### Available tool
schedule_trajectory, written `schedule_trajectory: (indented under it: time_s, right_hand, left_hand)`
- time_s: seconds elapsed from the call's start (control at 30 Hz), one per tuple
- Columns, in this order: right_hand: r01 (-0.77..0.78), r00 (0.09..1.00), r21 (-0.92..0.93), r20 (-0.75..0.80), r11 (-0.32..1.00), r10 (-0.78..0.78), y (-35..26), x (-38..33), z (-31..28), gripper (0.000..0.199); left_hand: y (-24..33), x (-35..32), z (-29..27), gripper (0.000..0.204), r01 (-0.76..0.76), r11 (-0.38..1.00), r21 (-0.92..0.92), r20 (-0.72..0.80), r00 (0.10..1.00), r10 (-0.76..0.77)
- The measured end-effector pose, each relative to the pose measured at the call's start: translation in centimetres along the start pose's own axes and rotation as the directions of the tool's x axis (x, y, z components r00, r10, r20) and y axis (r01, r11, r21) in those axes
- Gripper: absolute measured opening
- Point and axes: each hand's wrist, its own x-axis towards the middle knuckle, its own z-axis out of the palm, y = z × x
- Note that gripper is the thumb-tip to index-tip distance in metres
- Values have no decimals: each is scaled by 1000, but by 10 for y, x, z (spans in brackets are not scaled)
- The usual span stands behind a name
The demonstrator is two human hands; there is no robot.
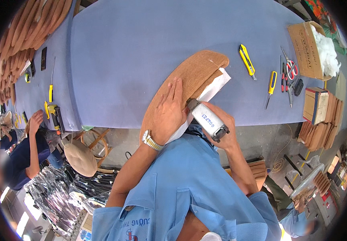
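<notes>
A curved brown upholstered pad [206, 59] lies at the table's near edge, with a white fabric flap [216, 86] along its straighter side. My left hand [171, 105] rests flat on the brown cover, fingers stretched out, a metal watch on its wrist. In my right hand [225, 124] is a staple gun [208, 119] with a pale grey body. Its dark nose meets the pad's inner edge beside my left fingers. The fingers wrapped round its handle are mostly hidden beneath the body.
Right of the pad lie a yellow utility knife [246, 60], a yellow screwdriver [271, 86], red-handled scissors [291, 70] and pliers [290, 90]. Farther right stands a carton [305, 50] of white stuffing. Brown pads [29, 30] are piled at the far left. A co-worker's hand [36, 120] is at left.
</notes>
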Motion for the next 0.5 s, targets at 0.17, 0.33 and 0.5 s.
schedule_trajectory:
  time_s: [0.17,0.33,0.5]
  right_hand:
    - [23,999,15,37,1000,-24,0,0,-2,72]
    - [-33,994,23,103,999,30,-5,4,-6,73]
    - [-165,966,-2,201,986,162,-14,9,-15,71]
  left_hand:
    - [0,1,0,89,17,1000,-20,-8,1000,-17]
    - [-3,2,-2,94,62,997,-41,66,996,-59]
    - [-9,-2,13,95,97,989,-109,90,992,-87]
